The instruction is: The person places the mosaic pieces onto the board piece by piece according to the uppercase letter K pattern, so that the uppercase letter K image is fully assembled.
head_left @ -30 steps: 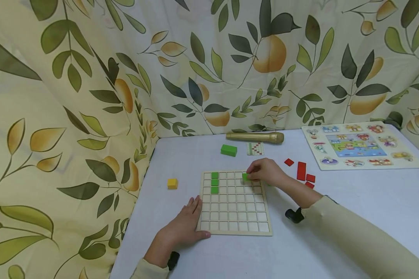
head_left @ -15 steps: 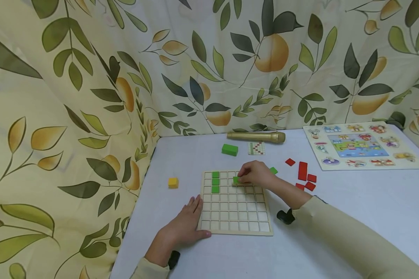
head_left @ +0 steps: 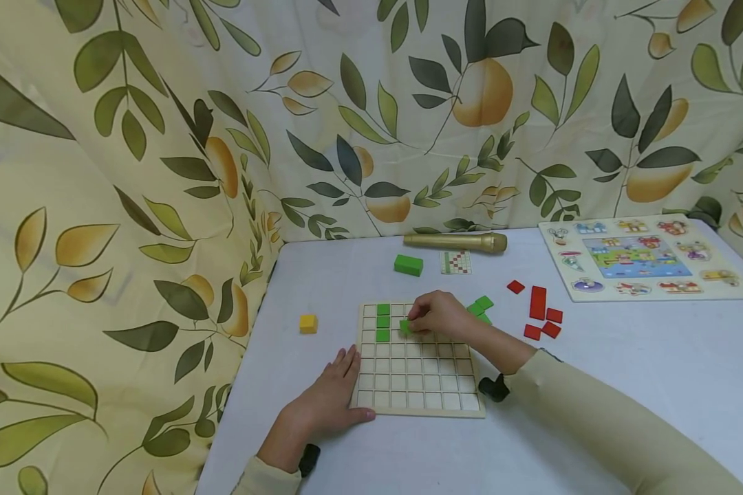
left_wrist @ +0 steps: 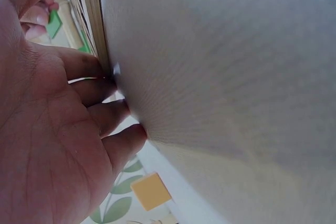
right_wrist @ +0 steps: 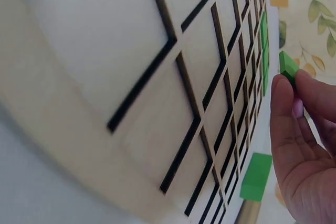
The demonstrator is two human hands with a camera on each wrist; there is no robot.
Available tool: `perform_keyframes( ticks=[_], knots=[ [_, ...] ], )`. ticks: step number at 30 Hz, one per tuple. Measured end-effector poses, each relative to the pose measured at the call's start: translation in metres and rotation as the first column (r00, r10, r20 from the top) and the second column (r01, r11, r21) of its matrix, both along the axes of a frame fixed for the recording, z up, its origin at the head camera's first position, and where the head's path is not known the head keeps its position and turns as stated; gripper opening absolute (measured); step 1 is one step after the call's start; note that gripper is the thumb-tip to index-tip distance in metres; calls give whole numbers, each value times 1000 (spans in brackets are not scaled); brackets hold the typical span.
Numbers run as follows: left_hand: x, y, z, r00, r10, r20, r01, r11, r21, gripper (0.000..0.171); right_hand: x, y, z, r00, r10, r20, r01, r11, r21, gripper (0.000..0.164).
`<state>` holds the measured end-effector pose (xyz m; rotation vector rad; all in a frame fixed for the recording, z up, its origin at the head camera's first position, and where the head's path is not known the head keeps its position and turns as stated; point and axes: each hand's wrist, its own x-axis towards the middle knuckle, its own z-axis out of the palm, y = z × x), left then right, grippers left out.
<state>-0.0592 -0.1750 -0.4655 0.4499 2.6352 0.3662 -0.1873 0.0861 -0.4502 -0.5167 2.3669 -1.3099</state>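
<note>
No text, number or brand legible; a small card (head_left: 455, 262) shows a printed grid of coloured squares, and a picture board (head_left: 636, 257) bears small printed pictures around a larger central scene, any lettering on either being too small to read

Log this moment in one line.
right hand: pinches green tile over grid board | left hand: touches board edge | on board: three green tiles

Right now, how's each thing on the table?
Grid board: flat, three green tiles set in
Held green tile: pinched by right hand
Left hand: touching grid board
Loose green tiles: beside grid board
Red pieces: loose, scattered
Yellow block: set apart
Green block: lying down
Gold microphone: lying down
Small card: pattern up
Picture board: flat, pictures up
</note>
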Motion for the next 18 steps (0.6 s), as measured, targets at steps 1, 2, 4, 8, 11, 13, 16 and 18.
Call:
perform_keyframes(
  ticks=[1, 2, 4, 8, 11, 13, 16, 18],
  knots=[
    [0, 0, 1, 1000, 2, 3, -2, 1000, 2, 106, 1, -1, 0, 1000, -1, 6, 1, 1000, -2, 5],
    [0, 0, 1, 1000, 3, 4, -3, 1000, 3, 106, 1, -3, 0, 1000, 1, 8, -1, 1000, -3, 5],
    [0, 0, 2, 1000, 6, 5, -6, 1000, 5, 106, 2, -6, 0, 1000, 0, 8, 0, 1000, -4, 5],
    [1, 1, 2, 1000, 6, 4, -6, 1000, -2, 106, 4, -12, 0, 1000, 9, -16, -9, 1000, 6, 6],
    [1, 0, 0, 1000, 2, 1, -2, 1000, -4, 106, 4, -16, -2, 1000, 7, -17, -6, 1000, 28, 7],
    [0, 0, 0, 1000, 2, 1, -2, 1000, -2, 106, 5, -18, -3, 1000, 3, -6, -3, 999, 36, 8],
    [0, -1, 0, 1000, -1, 2, 1, 1000, 2, 106, 5, -22, -4, 1000, 10, -14, -9, 999, 46, 9],
    [0, 0, 1, 1000, -2, 4, 2, 1000, 4, 106, 7, -24, -3, 999, 23, -26, -22, 999, 44, 8]
  ],
)
